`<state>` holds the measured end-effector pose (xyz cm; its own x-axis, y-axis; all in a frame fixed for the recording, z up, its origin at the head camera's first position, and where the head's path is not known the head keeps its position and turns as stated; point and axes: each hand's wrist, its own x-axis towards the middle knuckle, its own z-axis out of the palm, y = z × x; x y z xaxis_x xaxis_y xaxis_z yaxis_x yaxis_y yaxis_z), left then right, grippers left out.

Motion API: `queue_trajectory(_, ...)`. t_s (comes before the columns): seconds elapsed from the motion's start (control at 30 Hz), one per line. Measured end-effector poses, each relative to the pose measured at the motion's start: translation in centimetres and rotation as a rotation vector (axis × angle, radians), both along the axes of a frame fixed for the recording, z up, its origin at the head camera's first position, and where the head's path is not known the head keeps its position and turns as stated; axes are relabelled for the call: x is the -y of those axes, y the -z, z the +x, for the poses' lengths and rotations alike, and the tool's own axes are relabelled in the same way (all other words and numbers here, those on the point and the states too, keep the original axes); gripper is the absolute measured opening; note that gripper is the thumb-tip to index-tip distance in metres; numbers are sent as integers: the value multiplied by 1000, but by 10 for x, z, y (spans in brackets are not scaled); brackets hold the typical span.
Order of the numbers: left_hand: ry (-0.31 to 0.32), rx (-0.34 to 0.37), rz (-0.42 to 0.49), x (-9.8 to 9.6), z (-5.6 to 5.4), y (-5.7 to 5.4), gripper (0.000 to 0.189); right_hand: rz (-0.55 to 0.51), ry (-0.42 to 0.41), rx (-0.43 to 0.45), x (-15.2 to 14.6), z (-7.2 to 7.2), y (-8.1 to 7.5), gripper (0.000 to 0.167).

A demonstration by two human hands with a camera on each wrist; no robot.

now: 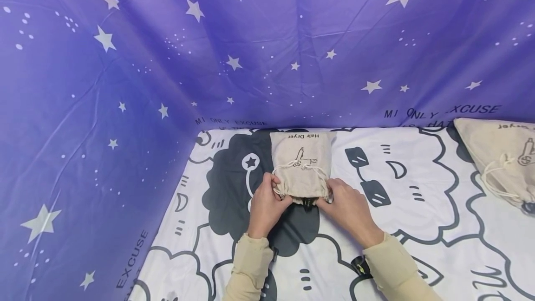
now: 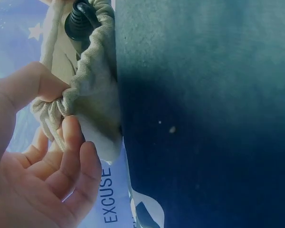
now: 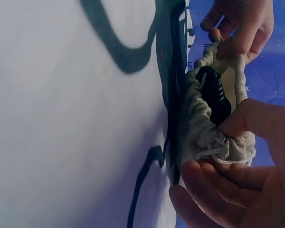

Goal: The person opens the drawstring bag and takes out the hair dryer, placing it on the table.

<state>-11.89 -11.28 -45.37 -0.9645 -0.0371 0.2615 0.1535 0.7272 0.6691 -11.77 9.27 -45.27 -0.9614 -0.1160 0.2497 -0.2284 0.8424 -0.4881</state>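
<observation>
A beige cloth drawstring bag (image 1: 302,152) printed "Hair Dryer" lies on the patterned cover, its gathered mouth toward me. My left hand (image 1: 267,203) pinches one side of the mouth between thumb and fingers. At the opposite side my right hand (image 1: 349,206) pinches the gathered rim the same way. Between them the mouth stands spread. Inside it shows a black ribbed cord end (image 2: 80,23) with a loop of black cord (image 3: 213,92); whatever lies deeper is hidden by the cloth. White drawstrings (image 1: 307,167) run loosely across the bag's front.
A second beige drawstring bag (image 1: 497,152) lies at the right edge, something dark showing at its mouth. The white cover (image 1: 418,161) with black cartoon drawings spreads under everything. Purple star-printed cloth (image 1: 292,36) hangs behind and at the left.
</observation>
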Motion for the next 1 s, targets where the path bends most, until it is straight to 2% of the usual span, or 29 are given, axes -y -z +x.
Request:
queue_trajectory(0.43,-23,12,0,10,2,-1,37,24,3,70,-13,1,-5,20)
queue_trajectory(0.73,-44,-36,6,18,1,3,33,28,18,76,-21,2,-7,19)
queue_trajectory(1.0,-31,-18,36,19,2,0,31,26,10,84,-25,2,-6,20)
